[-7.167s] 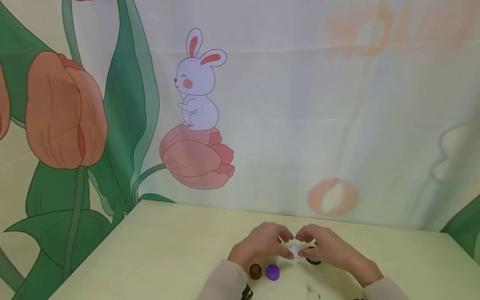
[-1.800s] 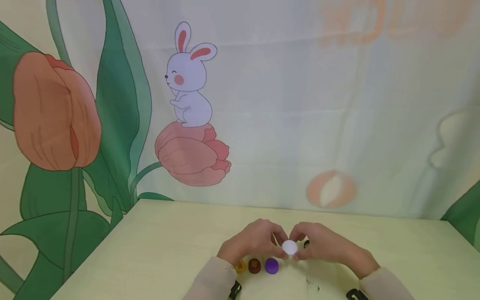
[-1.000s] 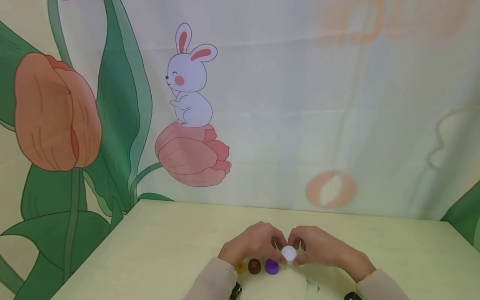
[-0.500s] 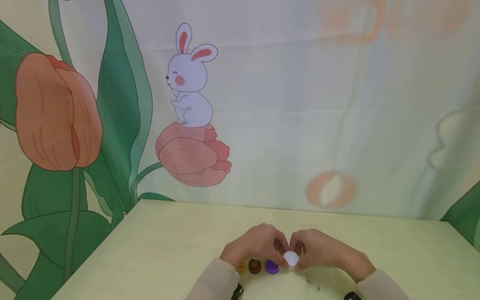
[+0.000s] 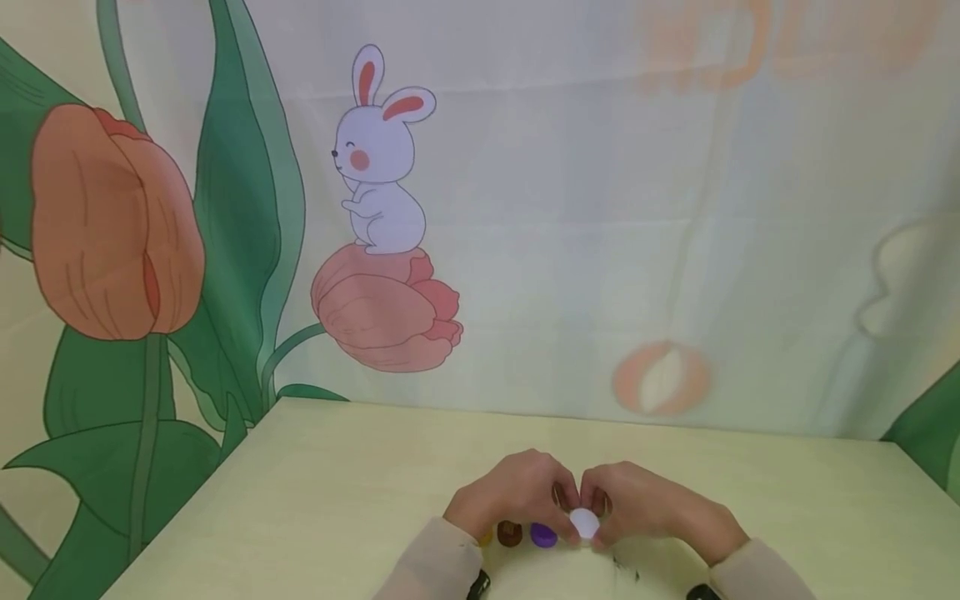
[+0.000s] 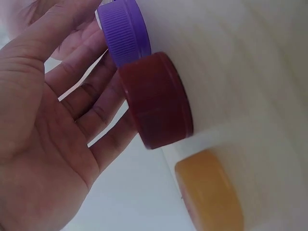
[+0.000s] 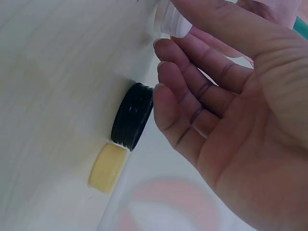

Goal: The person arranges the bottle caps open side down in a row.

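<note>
In the head view, both hands meet over a small white bottle cap (image 5: pixel 584 523) near the front of the table. My left hand (image 5: pixel 517 493) pinches its left side with thumb and fingertips; my right hand (image 5: pixel 647 506) pinches its right side. The ribbed edge of the white cap (image 7: pixel 176 21) shows at the right fingertips in the right wrist view. Just left of it a purple ribbed cap (image 6: pixel 125 32) stands on the table, overlapping the left fingers in the left wrist view. A dark red-brown cap (image 6: pixel 156 102) and an orange-yellow cap (image 6: pixel 210 190) follow in a row.
Beyond the right fingers, the right wrist view shows a black cap (image 7: pixel 133 117) and a pale yellow cap (image 7: pixel 108 167) on the table. The pale wooden table (image 5: pixel 360 483) ends at a printed curtain (image 5: pixel 540 250) with a rabbit and tulips. Dark marks (image 5: pixel 626 572) spot the tabletop.
Since 1.8 seconds ago, both hands have brought the white cap slightly nearer the body, beside the purple cap. The black cap, seen earlier in the head view, is now hidden there behind the right hand.
</note>
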`<state>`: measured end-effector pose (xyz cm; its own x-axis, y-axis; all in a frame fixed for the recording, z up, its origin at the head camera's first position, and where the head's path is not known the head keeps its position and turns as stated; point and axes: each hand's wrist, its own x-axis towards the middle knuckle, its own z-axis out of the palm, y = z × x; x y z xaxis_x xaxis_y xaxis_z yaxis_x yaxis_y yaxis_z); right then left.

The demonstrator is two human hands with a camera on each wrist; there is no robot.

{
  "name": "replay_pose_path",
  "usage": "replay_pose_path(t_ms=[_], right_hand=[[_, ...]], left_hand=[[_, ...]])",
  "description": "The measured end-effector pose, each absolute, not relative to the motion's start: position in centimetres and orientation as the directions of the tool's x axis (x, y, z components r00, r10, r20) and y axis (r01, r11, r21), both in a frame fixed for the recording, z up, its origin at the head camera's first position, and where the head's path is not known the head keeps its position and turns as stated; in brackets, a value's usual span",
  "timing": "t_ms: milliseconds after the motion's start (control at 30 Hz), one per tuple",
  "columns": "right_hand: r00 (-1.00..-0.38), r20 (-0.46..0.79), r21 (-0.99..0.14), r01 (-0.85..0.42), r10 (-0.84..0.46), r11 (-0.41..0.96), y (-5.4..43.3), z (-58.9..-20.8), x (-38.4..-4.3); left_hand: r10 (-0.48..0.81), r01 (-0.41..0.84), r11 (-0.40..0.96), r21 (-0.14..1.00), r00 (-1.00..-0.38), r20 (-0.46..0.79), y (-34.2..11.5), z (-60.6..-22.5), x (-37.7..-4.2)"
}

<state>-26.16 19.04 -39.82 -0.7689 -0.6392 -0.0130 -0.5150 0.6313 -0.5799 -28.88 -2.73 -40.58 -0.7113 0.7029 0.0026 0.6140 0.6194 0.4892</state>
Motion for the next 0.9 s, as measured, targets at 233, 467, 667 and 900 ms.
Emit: replay_pose_path(t_ms=[233, 467, 667, 900], right_hand=[[-0.771, -0.029, -0.594, -0.499, -0.637, 0.631, 18.92, -39.86, -26.15], [-0.768, -0.048, -0.587, -0.496, -0.639, 0.640, 18.91, -39.69, -26.10], [-0.773, -0.066, -0.597, -0.476, -0.632, 0.645, 19.02, -39.83, -26.19], [-0.762, -0.042, -0.572, -0.511, -0.646, 0.641, 19.29, -39.70, -26.16]], left_hand=[[0.692, 0.612, 0.643, 0.460, -0.722, -0.006, -2.48, -40.36, -28.60], [0.686, 0.617, 0.657, 0.433, -0.728, -0.002, -2.31, -40.25, -28.38], [0.681, 0.611, 0.664, 0.431, -0.732, -0.009, -2.23, -40.34, -28.36], [0.694, 0.599, 0.641, 0.479, -0.719, -0.029, -2.51, -40.38, -28.72]])
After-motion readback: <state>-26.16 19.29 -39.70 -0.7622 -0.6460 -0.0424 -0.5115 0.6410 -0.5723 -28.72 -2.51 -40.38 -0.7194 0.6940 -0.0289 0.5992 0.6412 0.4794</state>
